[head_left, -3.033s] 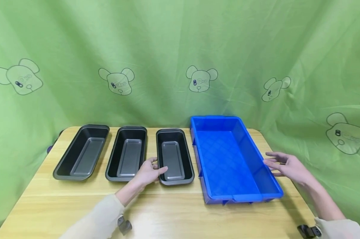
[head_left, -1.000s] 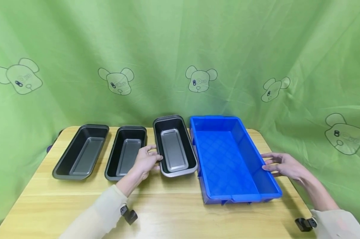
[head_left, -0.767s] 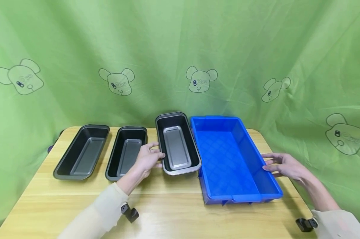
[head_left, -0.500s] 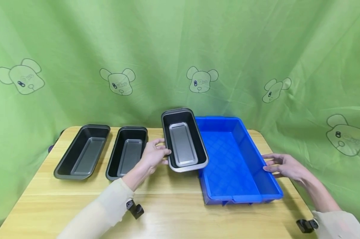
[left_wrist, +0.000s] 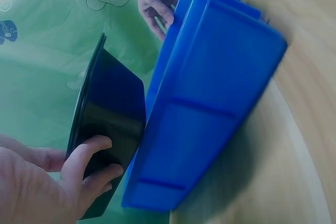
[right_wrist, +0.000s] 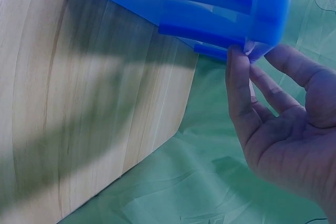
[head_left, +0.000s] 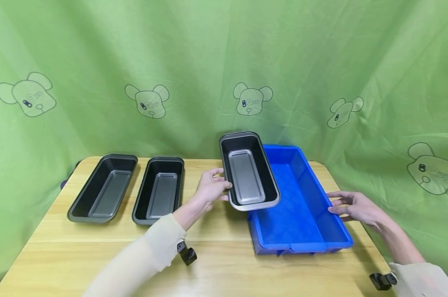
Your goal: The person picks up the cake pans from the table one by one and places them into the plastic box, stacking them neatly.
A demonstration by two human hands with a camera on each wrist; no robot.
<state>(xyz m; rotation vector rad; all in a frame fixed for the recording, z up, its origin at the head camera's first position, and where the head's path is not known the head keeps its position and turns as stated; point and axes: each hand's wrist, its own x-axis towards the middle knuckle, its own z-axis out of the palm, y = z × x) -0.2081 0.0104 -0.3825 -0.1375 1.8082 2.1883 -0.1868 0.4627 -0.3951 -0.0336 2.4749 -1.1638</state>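
Observation:
My left hand (head_left: 210, 187) grips a dark loaf pan (head_left: 245, 177) by its left side, thumb at the rim and fingers against the outer wall. The pan is off the table, over the left wall of a shallow blue plastic bin (head_left: 302, 248), and hides part of it. In the left wrist view the fingers press the pan's side (left_wrist: 107, 108), close beside the bin's outer wall (left_wrist: 205, 77). My right hand (head_left: 354, 207) holds the bin's right rim, thumb over the edge. The right wrist view shows its fingertips (right_wrist: 239, 59) under that rim.
Two more dark loaf pans, a left one (head_left: 103, 189) and a middle one (head_left: 160, 192), lie side by side on the left of the wooden table (head_left: 224, 268). A green curtain (head_left: 194, 53) hangs behind the table and at both sides.
The left hand has lifted the right-hand loaf pan off the table and carried it rightward to the bin's left wall. The right hand has moved slightly and now holds the rim.

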